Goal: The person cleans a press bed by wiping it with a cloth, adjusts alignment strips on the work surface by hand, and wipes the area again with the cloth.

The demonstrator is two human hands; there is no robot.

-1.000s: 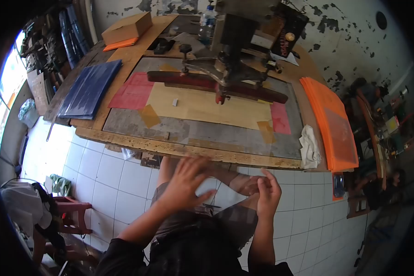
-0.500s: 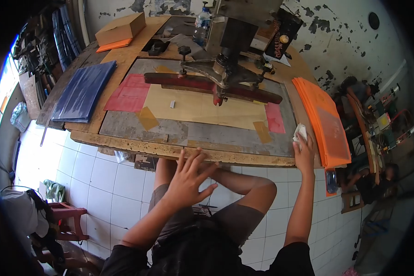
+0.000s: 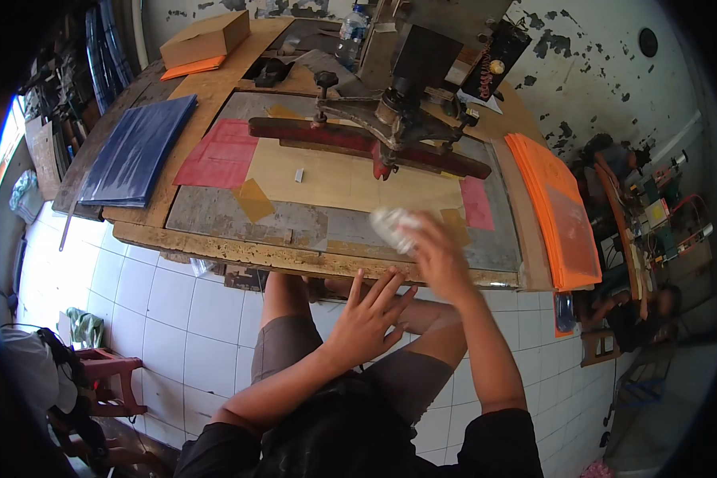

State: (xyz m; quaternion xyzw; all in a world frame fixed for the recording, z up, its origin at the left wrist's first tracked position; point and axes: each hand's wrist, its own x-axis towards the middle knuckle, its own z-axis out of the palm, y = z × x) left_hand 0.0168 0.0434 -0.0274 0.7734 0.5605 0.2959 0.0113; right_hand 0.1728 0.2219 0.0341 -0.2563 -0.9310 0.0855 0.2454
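Note:
My right hand (image 3: pixel 444 259) is closed around a crumpled white cloth (image 3: pixel 394 229), slightly blurred, over the front part of the grey press bed (image 3: pixel 223 215). Whether the cloth touches the surface I cannot tell. My left hand (image 3: pixel 366 323) has its fingers spread, with the tips at the wooden front edge (image 3: pixel 311 259) of the table, and holds nothing. Beyond the hands, a yellowish sheet (image 3: pixel 334 182) lies on the bed with a small pale piece (image 3: pixel 299 175) on it. A dark red press bar (image 3: pixel 303 131) hangs above the sheet.
Blue plastic folders (image 3: pixel 139 151) lie at the left, and orange folders (image 3: pixel 554 215) are stacked at the right. A cardboard box (image 3: pixel 205 40) and a water bottle (image 3: pixel 351 36) stand at the back. Other people (image 3: pixel 649 315) sit at the far right and lower left.
My right hand has swung left with the white cloth, from the bed's right corner to its front middle. The left hand has shifted slightly right and down, fingers still spread.

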